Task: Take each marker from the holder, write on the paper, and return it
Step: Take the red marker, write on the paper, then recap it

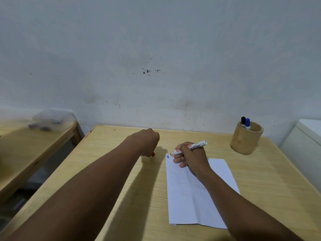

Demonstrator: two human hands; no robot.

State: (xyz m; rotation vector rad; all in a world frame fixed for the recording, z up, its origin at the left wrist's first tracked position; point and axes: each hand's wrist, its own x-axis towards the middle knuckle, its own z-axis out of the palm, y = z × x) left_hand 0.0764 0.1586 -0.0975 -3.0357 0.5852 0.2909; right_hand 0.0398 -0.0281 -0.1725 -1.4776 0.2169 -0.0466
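a white red-tipped marker (190, 147) is lying tilted between the right hand's fingers (180, 158), uncapped tip touching the paper (194, 197) beside two blue strokes; black and blue markers (245, 122) are standing in the wooden holder (245, 140).

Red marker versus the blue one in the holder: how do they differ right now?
The red marker is uncapped and lies slanted in the right hand, tip at the paper. The blue marker is capped and stands upright in the holder, untouched. The left hand holds something red, likely the cap. Both have white barrels.
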